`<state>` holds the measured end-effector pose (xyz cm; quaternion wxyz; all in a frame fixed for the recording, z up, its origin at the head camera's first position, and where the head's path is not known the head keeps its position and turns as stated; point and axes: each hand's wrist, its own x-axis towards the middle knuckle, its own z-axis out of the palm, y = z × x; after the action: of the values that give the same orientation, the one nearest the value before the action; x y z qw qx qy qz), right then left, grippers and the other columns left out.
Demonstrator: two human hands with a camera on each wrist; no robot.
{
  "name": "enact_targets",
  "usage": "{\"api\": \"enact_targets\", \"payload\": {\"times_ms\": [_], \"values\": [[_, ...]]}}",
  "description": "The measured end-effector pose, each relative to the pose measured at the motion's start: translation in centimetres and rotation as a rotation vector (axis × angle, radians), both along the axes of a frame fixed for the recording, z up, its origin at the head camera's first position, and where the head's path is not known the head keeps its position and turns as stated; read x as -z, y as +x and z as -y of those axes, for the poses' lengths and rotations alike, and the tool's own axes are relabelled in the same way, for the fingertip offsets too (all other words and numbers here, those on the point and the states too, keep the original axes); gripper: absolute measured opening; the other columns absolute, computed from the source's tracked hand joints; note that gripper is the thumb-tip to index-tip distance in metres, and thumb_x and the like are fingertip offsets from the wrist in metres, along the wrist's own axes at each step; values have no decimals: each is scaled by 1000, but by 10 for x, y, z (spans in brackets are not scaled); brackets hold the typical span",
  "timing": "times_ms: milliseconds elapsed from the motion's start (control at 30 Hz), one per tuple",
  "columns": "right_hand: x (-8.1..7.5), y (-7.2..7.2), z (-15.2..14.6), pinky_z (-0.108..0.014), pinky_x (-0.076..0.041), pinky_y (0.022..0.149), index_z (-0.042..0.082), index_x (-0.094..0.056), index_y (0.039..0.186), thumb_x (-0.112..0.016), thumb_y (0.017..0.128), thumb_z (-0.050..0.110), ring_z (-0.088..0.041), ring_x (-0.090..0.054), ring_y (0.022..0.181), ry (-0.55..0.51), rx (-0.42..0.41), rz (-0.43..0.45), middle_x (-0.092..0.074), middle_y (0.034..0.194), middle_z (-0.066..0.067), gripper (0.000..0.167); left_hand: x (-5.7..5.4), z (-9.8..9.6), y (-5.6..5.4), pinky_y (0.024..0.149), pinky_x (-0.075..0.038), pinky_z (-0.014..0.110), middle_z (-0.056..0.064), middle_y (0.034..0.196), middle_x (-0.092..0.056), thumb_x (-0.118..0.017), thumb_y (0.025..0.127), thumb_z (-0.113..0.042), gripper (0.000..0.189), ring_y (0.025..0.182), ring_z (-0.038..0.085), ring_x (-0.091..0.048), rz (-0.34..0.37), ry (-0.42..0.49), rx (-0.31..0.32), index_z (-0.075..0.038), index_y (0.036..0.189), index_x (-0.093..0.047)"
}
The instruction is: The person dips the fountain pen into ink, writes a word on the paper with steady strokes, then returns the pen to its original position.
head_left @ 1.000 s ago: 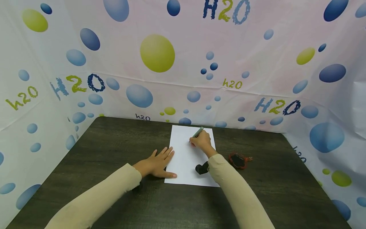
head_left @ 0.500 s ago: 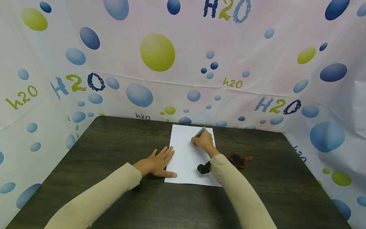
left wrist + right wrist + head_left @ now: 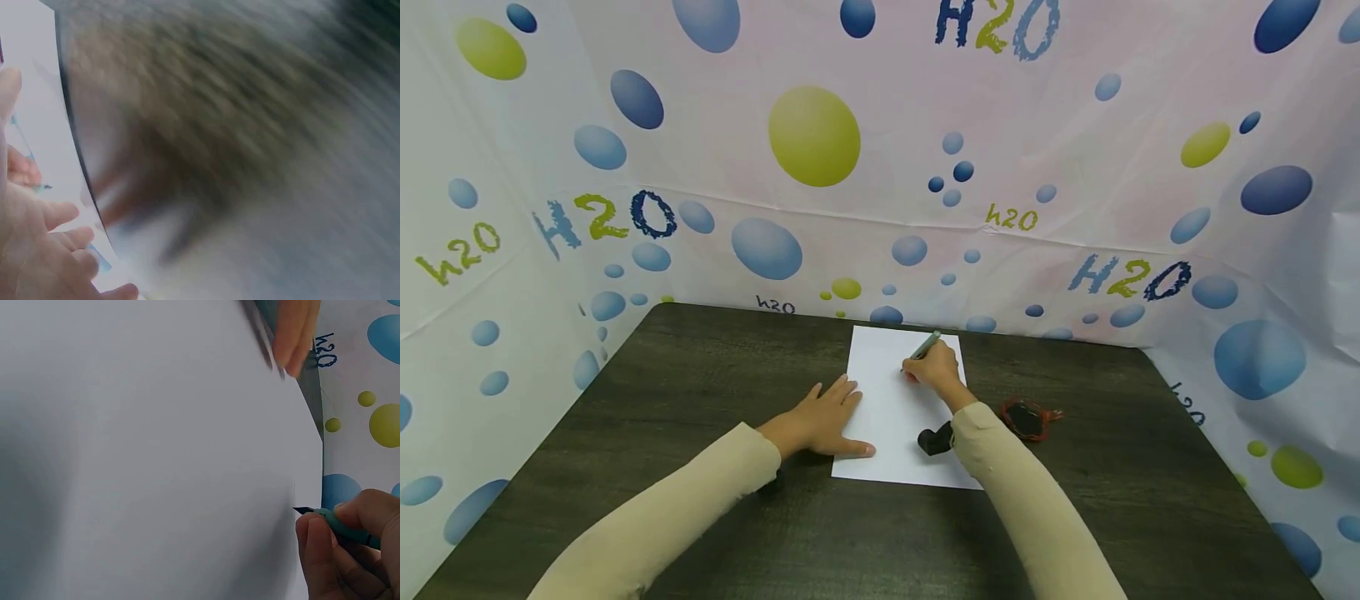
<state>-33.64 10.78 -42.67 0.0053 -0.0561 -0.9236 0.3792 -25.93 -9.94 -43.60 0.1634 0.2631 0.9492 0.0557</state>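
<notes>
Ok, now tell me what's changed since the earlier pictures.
The left hand has shifted a little to the right and away from the person, its thumb reaching farther over the paper. The right hand has moved slightly right with the pen. Nothing was taken hold of or let go. The paper and red sunglasses stayed put.
</notes>
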Motion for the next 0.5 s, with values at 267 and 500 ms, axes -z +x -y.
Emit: {"api": "enact_targets", "payload": {"times_ms": [267,500], "values": [[0,1,0,-24,-50,56,2,-71,70,-71,81,17,-11,-62,53,-44,-32,13,-67,58,-4,18,6,-12,1,116,-7,56,5,162,2,-49,82,-75,103,148,25,0,34,-7,24,-14,156,-10],[0,0,-4,-28,-50,58,3,-71,71,-73,79,18,-13,-61,54,-16,-9,6,-67,58,-4,17,5,-16,-1,116,-5,55,5,162,3,-49,83,-75,103,148,24,1,41,-9,37,-15,156,-9]]}}
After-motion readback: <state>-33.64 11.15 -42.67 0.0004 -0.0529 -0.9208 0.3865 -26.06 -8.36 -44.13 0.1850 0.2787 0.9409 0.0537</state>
